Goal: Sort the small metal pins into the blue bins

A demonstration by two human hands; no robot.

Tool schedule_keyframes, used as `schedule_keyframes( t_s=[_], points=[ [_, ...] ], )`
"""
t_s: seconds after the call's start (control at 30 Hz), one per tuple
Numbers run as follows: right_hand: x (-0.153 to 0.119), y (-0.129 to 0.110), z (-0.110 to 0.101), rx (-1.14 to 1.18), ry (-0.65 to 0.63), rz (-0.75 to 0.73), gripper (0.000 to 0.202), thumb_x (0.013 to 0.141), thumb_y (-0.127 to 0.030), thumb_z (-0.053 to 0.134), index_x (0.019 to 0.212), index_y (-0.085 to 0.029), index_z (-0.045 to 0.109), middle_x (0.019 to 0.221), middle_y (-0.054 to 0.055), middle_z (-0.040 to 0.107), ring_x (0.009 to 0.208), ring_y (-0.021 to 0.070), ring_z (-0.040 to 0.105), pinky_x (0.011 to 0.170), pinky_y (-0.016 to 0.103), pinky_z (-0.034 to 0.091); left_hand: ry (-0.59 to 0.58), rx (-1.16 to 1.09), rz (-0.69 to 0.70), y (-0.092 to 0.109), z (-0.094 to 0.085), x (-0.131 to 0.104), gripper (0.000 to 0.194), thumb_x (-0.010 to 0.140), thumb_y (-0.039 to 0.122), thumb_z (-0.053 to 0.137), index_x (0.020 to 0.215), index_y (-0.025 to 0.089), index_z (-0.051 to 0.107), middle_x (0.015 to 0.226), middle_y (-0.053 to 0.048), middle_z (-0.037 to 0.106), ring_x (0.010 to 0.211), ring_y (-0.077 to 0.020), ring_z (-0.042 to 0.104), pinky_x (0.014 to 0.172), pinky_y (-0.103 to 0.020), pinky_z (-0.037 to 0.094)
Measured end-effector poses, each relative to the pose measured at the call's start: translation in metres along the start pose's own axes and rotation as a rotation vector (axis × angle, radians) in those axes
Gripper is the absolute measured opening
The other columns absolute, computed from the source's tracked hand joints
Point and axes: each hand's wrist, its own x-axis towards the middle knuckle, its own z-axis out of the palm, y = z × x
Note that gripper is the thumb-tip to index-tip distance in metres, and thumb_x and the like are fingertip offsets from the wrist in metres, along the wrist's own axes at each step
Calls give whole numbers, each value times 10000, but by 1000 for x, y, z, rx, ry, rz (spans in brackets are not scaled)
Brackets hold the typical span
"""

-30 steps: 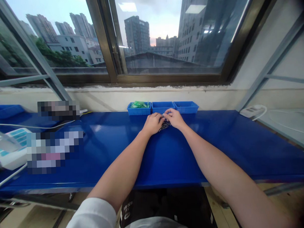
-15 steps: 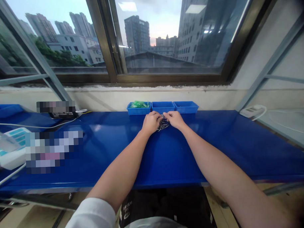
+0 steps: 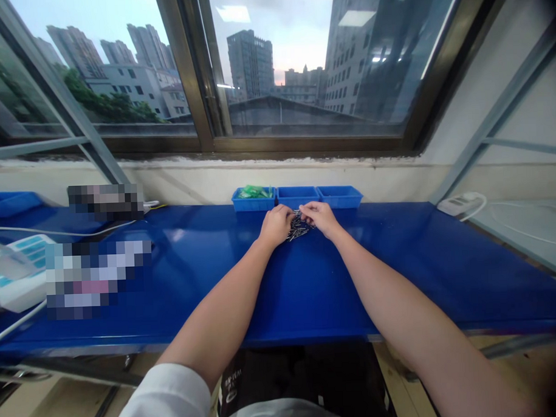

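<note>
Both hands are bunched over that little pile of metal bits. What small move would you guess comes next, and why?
Probably lifting one piece clear of the pile of small metal pins. The left hand and right hand meet right over it, fingertips pinching at its top, while three blue bins sit just behind, the left one holding green parts. Whether either grip has a pin yet is too small to tell.

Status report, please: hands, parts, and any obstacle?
Left hand and right hand both on pile of small metal parts, grip unclear. Pile on blue table, before three blue bins. Nothing between hands and bins.
</note>
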Motion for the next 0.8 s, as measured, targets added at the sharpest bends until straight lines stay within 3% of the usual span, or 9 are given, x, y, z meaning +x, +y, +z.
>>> schedule_keyframes(
  t_s=[0.2, 0.33, 0.47, 0.6, 0.8],
  points=[
    [1, 0, -4, 118, 29, 39, 303, 643, -464, 660, 666, -165, 617, 625, 28, 643, 482, 91, 474, 420, 204, 316, 31, -16, 4, 0, 1, 0, 164, 889, 215, 459, 875, 180, 619, 922, -63, 639, 892, -183, 596, 819, -305, 467],
    [2, 2, -6, 62, 61, 3, 261, 687, -425, 611, 676, -164, 622, 643, 33, 646, 517, 114, 499, 459, 226, 357, 40, -24, 1, 0, 1, 0, 172, 901, 242, 448, 924, 182, 608, 946, -64, 642, 920, -189, 594, 842, -314, 462],
    [1, 3, -9, -227, 176, -139, 194, 717, -331, 556, 768, -173, 657, 778, 46, 682, 713, 175, 581, 686, 301, 470, 64, 4, -60, 1, 1, -2, 252, 912, 295, 431, 1089, 172, 563, 1083, -92, 620, 1039, -215, 565, 915, -349, 438],
    [-1, 3, -9, -643, 258, -250, 290, 705, -245, 561, 966, -188, 674, 992, 62, 682, 969, 245, 534, 912, 388, 410, 30, 56, -145, 0, 1, -4, 358, 886, 365, 460, 1171, 157, 520, 1167, -123, 576, 1112, -248, 531, 948, -381, 418],
    [0, 3, -6, -873, 324, -237, 474, 747, -281, 541, 1206, -168, 575, 1258, 83, 569, 1104, 307, 403, 954, 465, 330, -148, 91, -189, 0, 2, -7, 512, 858, 506, 437, 1233, 161, 481, 1264, -145, 510, 1195, -300, 468, 971, -451, 385]
  ],
)
